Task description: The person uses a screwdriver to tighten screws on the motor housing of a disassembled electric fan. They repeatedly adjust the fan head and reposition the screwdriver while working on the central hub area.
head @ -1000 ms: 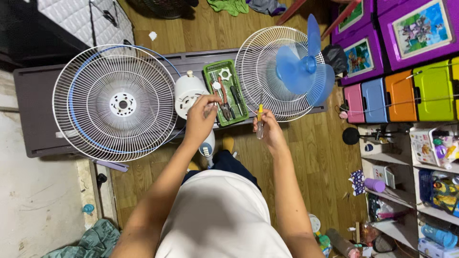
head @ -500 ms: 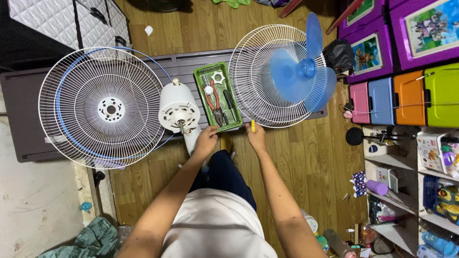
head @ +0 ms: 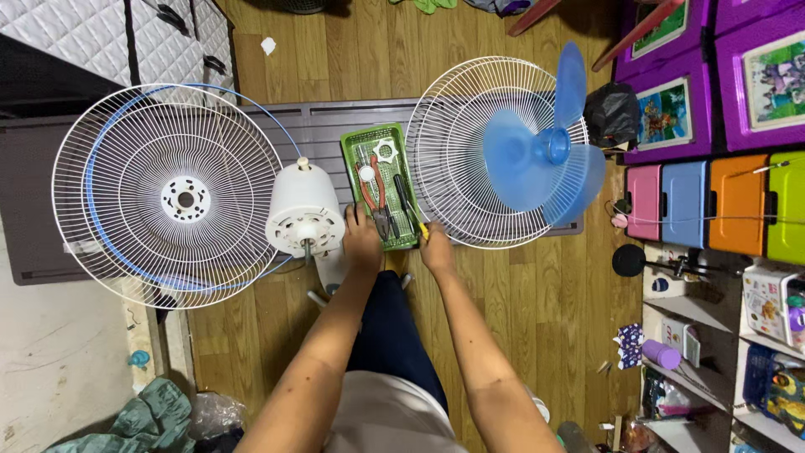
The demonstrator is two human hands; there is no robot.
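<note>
We see a green plastic tool tray (head: 362,159), white wire-metal fan grilles (head: 168,197), translucent glossy blue plastic blades (head: 545,159), and a matt wood-plank floor (head: 520,310).

A tool tray (head: 362,144) sits on the worktop (head: 319,126) between the fan motor (head: 304,210) at left and a fan guard (head: 457,151) at right; another guard (head: 168,197) lies far left.

A small green plastic tray (head: 362,143) with low walls is lying flat on the dark table, between the white fan motor and the white wire fan cage. Red-handled pliers (head: 374,191), a black screwdriver (head: 404,198) and a white plastic nut (head: 385,151) are lying inside it.
</note>
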